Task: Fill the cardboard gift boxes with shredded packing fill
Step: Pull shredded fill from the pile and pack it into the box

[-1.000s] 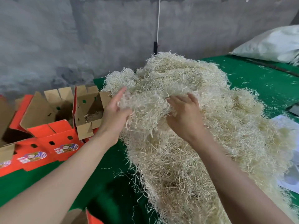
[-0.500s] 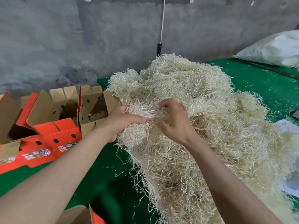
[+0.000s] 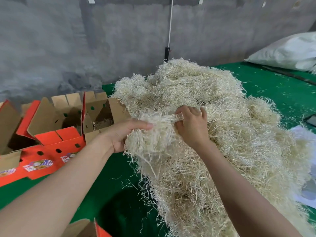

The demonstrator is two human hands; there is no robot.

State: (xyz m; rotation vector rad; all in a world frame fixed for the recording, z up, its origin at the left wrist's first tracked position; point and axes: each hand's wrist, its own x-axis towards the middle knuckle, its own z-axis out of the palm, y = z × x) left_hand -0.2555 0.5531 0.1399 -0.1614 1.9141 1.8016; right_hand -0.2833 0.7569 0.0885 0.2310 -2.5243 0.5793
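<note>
Pale shredded fill (image 3: 222,117), tangled, heaped, wispy

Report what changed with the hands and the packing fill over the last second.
The left hand, open against the fill pile a second ago, has closed on a clump and drawn it slightly toward the person. The right hand has curled to pinch the same clump's strands. The pile, the open gift boxes and the white sack stayed put.

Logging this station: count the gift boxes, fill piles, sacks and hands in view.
Gift boxes: 4, three in the left row, one cut off at the bottom edge
Fill piles: 1
Sacks: 1
Hands: 2, the left hand and right hand, both gripping fill
Total: 8
</note>
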